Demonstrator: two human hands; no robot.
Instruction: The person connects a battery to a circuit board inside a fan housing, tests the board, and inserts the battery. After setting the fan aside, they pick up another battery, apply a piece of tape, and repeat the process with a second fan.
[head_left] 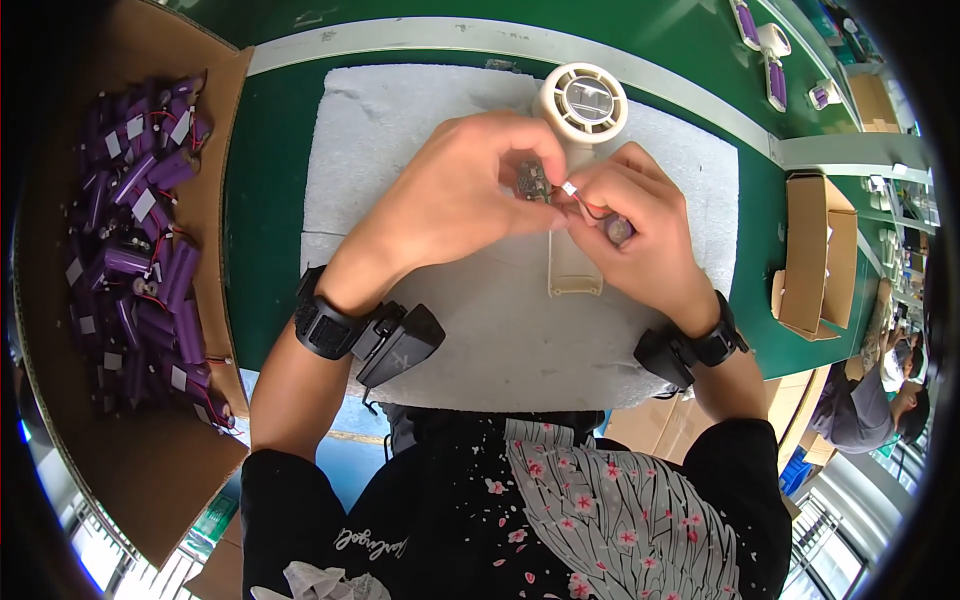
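Just above the frame's centre, the right hand (645, 225) curls round a battery (619, 231), a white plug (570, 188) at its fingertips, while the left hand (450, 190) pinches a board (533, 180). The board looks light, stiff and fragile, best held by its edges; the plug by its housing, sparing the thin wires (578, 204). Beyond, upper middle, the fan (583, 104) looks like light, rigid plastic.

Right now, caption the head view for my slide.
Left hand holds a circuit board, right hand a battery, white connector between them, above a foam sheet.
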